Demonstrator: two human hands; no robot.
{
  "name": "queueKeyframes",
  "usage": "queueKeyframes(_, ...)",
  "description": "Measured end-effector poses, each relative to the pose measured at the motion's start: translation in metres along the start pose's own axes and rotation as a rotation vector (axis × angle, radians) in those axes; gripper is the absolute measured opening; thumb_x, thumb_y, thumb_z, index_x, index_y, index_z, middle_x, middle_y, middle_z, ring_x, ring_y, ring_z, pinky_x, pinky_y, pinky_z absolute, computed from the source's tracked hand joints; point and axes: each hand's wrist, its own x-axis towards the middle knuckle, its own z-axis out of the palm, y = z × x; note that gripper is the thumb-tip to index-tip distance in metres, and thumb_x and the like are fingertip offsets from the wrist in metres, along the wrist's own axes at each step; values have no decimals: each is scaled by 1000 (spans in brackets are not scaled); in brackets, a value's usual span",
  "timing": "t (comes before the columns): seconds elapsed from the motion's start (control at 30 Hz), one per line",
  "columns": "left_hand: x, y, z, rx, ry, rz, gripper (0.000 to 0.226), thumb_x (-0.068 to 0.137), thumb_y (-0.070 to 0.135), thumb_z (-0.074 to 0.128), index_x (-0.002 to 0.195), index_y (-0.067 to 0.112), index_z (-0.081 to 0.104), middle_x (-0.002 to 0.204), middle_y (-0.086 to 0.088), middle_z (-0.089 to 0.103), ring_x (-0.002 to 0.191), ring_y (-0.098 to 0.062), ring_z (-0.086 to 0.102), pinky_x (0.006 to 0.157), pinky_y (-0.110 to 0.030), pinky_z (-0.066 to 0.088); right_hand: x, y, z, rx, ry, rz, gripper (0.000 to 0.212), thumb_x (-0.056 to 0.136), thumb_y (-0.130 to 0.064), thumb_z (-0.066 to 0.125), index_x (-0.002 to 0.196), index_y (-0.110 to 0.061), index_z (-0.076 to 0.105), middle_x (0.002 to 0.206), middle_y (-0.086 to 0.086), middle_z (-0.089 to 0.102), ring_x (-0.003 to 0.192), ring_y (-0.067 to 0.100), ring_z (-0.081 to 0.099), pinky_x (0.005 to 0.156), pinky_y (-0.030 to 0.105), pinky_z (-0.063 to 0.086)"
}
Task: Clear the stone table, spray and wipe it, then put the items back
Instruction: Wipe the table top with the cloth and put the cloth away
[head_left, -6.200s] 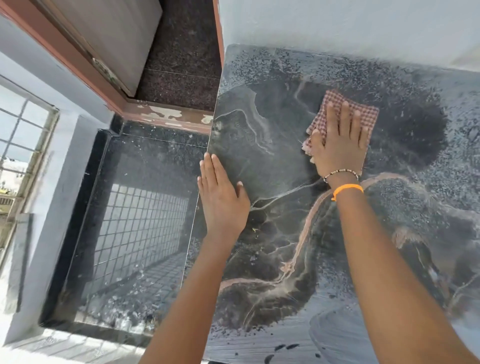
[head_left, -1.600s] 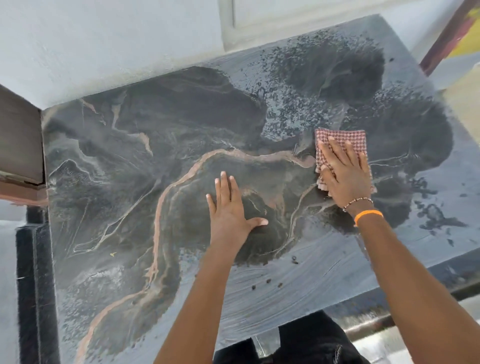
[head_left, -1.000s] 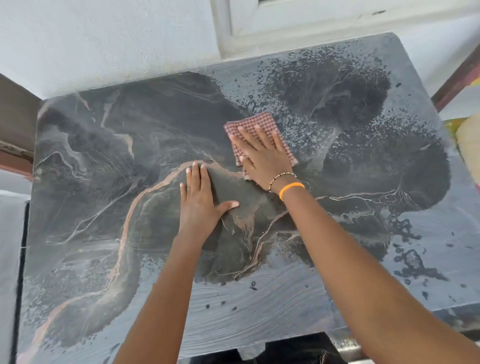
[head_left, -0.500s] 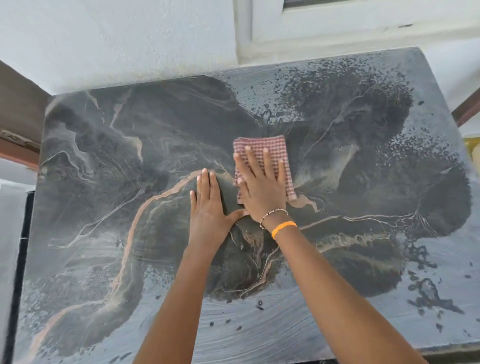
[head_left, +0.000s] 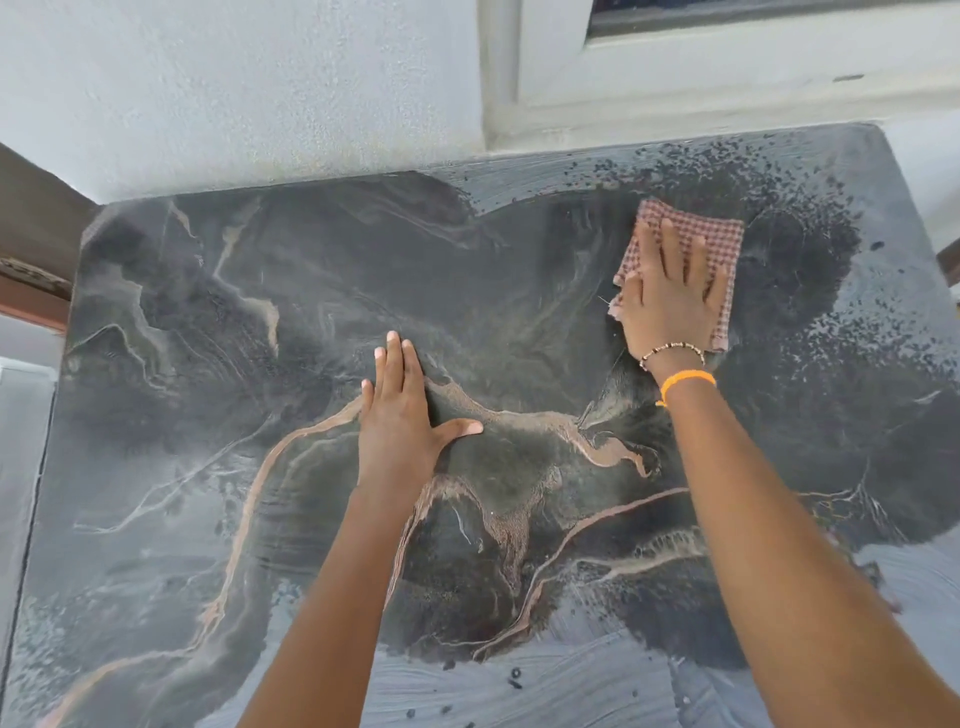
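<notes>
A: Since half a second before, the right hand (head_left: 670, 306) had swept the checked cloth (head_left: 688, 260) from the middle out to the far right of the stone table (head_left: 208, 364).

B: How was it held?

A: Pressed under a flat palm with fingers spread, not pinched, likely for wide contact over the wet speckles. The left hand (head_left: 402, 415) lay flat and empty mid-table, seemingly bracing the reach.

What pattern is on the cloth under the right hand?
A small red-and-white check, on the cloth pressed flat under the right hand; seen in the head view.
</notes>
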Motion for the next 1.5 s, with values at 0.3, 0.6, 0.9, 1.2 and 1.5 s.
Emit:
queueKeyframes(0.3, 0, 3, -2, 20, -16, -4, 114, 69, 60, 61, 147, 6, -2, 157, -6, -12, 145, -23, -8, 116, -40, 4, -37, -141, 44, -99, -104, -566, 59, 91, -34, 34, 147, -30, 15, 159, -5, 9, 146, 32, 4, 112, 62, -3)
queueKeyframes(0.6, 5, 29, -6, 48, -45, -47, 114, 71, 60, 61, 146, 5, -4, 156, -9, -14, 145, -24, -8, 116, -42, 2, 51, -167, 35, -92, -137, -618, 64, 91, -32, 35, 149, -17, 12, 159, -2, 6, 147, 22, 6, 117, 48, 7)
queueKeyframes(0.9, 13, 43, 0, 46, -99, -12, 115, 70, 61, 58, 145, 4, -9, 155, -9, -18, 144, -24, -13, 116, -40, 1, 67, -39, 1, 77, 141, -25, 69, 87, -27, 40, 147, -5, 12, 155, 15, 19, 145, 27, 14, 118, 43, 10)
queueKeyframes(1.2, 13, 42, 2, 62, -78, -6, 115, 70, 61, 58, 146, 4, -6, 156, -11, -17, 144, -24, -10, 117, -40, 4, 29, -163, 43, -37, -78, -573, 63, 93, -29, 34, 148, -9, 9, 159, 8, 4, 147, 25, 3, 119, 39, 3)
queueKeyframes(1.5, 13, 58, -5, 70, -99, -8, 112, 74, 57, 61, 146, 3, -7, 155, -11, -19, 144, -25, -12, 116, -42, 1, 50, -174, 38, -113, -98, -656, 61, 91, -31, 36, 147, -14, 18, 156, 4, 19, 144, 25, 15, 116, 39, 13)
